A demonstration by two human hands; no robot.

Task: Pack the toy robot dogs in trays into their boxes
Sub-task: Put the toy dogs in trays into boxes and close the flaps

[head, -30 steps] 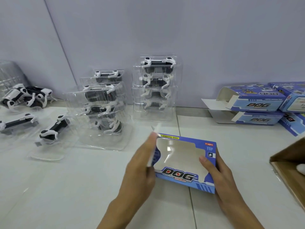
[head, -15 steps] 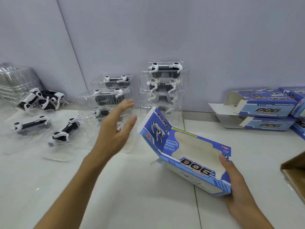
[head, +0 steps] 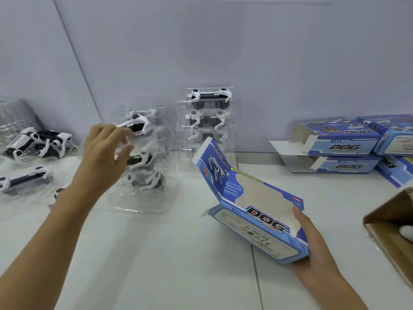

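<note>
The blue box [head: 252,204] sits tilted on the white worktop [head: 169,253], open end raised, its near corner held in the right hand [head: 312,249] grip. Left of the box, the left hand [head: 105,151] curls its fingers on the top tray [head: 138,126] of a leaning stack of toy dogs; whether it has hold is unclear.

You are at a packing bench in a small workshop: a plain white table [head: 178,253] against a bare wall, stacks of clear trays [head: 207,128] holding toy dogs, printed blue boxes [head: 339,146] piled right, and a brown carton [head: 393,231].
</note>
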